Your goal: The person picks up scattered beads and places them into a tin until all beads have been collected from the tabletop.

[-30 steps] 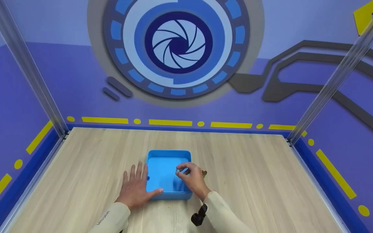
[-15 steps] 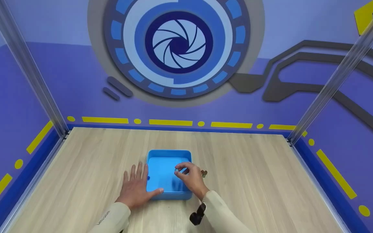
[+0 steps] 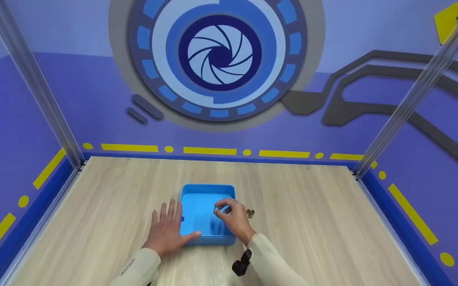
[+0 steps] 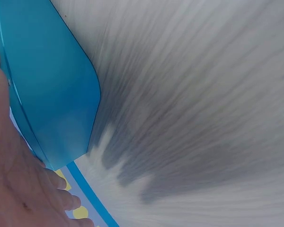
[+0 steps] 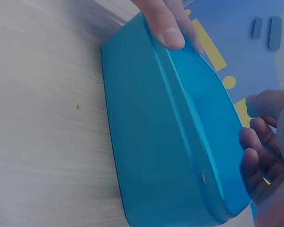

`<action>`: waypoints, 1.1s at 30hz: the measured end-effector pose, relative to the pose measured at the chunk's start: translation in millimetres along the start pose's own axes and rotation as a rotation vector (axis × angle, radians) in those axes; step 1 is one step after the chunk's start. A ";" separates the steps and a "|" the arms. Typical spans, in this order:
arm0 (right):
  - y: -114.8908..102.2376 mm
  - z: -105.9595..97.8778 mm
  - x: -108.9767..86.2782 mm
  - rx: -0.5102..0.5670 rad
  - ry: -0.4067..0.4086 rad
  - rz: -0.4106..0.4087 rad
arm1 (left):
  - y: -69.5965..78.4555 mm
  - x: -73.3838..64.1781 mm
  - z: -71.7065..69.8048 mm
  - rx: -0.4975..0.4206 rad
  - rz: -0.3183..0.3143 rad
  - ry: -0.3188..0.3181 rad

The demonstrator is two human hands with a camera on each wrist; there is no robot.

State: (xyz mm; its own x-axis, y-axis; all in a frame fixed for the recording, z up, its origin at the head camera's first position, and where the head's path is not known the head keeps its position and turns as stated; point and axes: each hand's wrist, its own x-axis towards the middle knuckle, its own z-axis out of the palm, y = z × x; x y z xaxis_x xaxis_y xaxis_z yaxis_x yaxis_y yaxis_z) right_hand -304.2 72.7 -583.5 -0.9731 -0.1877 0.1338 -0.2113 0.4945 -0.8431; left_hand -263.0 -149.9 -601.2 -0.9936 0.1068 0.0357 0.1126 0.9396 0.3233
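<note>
A blue rectangular open-topped box (image 3: 208, 240) stands on the wooden table. My left hand (image 3: 167, 230) lies along its left side with fingers spread straight, the thumb over the near-left rim; the right wrist view shows this thumb (image 5: 173, 38) on the rim. Above the right part of the box, my right hand (image 3: 235, 218) pinches a small pale, roundish thing (image 3: 216, 208) between thumb and forefinger. Its kind is mostly hidden by the fingertips. A small dark blue round spot (image 3: 182, 218) shows at the box's inner left side. The other right fingers (image 5: 250, 163) are loosely curled.
Just right of the box lies a little cluster of small brown and greenish round things (image 3: 250, 213), partly behind my right hand. Blue printed walls (image 3: 221, 135) and metal posts (image 3: 404, 99) bound the table (image 3: 304, 206) at the back and sides.
My right hand has shifted slightly left over the box, still pinching the small thing, so more of the brown cluster shows. The left hand and box have stayed put.
</note>
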 end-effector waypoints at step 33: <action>3.8 -9.0 -1.9 -0.034 0.057 0.035 | 2.0 -2.5 -1.3 0.005 -0.002 0.005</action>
State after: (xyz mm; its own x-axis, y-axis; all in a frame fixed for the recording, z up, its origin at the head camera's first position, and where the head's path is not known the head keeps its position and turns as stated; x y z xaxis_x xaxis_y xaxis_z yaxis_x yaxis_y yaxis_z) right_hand -303.9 82.5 -582.3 -0.9834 -0.1216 0.1344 -0.1788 0.5288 -0.8297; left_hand -260.3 -148.7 -599.5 -0.9939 0.1032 0.0401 0.1106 0.9415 0.3184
